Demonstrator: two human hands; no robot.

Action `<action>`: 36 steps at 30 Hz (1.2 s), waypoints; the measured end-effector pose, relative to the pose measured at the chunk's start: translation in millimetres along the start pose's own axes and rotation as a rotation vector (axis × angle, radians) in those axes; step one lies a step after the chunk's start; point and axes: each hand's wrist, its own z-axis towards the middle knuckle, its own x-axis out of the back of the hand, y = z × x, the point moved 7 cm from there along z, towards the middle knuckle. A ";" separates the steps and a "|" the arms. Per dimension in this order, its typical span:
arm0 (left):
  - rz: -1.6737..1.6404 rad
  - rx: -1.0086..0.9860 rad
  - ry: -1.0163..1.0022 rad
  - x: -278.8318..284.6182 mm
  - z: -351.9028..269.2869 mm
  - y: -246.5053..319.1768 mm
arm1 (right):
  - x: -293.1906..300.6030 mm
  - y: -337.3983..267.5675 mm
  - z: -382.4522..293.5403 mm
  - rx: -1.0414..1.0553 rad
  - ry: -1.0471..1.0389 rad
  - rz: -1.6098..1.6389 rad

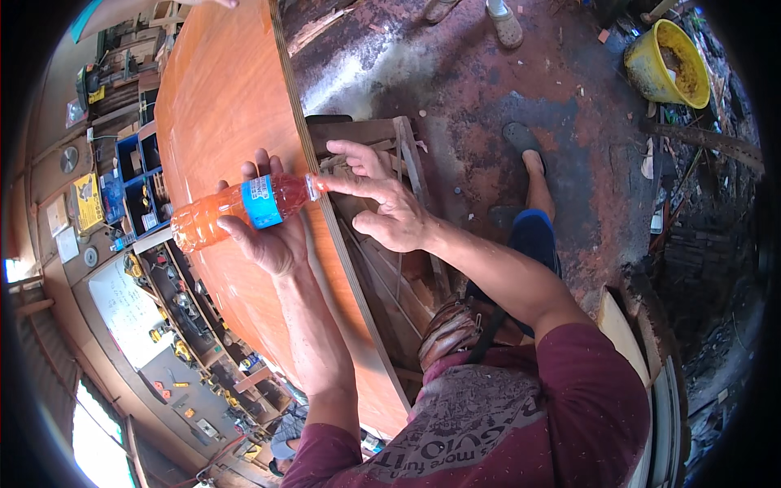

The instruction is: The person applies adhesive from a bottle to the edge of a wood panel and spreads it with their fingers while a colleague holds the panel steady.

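A clear plastic bottle (pixel 235 210) with a blue label and orange-red content lies nearly sideways across the open palm of my left hand (pixel 268 235), its fingers behind it and the thumb along its near side. My right hand (pixel 387 201) is at the bottle's neck, index finger stretched to the mouth, thumb and other fingers apart. Whether a cap sits on the mouth, I cannot tell. Beneath the bottle spreads a large varnished plywood panel (pixel 226 85), its layered edge running below the neck.
Timber framing (pixel 418 158) stands beside the plywood. A person's hand (pixel 226 3) reaches in at the top. Another person's clog (pixel 505 27) is on the floor. A yellow bucket (pixel 653 67) stands at upper right. Shelves hold power tools (pixel 180 351) at lower left.
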 end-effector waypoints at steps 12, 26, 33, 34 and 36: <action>-0.073 0.019 -0.009 19.4 -13.0 3.3 | -29.0 14.4 -27.0 0.000 0.099 -0.308; 0.066 0.118 -0.046 41.7 -30.4 18.1 | -16.8 13.5 -24.1 0.129 0.097 -0.355; 0.081 0.160 -0.108 45.5 -41.3 23.3 | -20.7 -10.2 -53.1 0.155 0.105 -0.348; 0.055 0.157 -0.120 45.6 -42.2 23.0 | -18.8 -8.6 -50.0 0.140 0.127 -0.343; 0.029 0.157 -0.131 46.1 -44.2 21.7 | -16.2 -0.7 -39.3 0.095 0.151 -0.320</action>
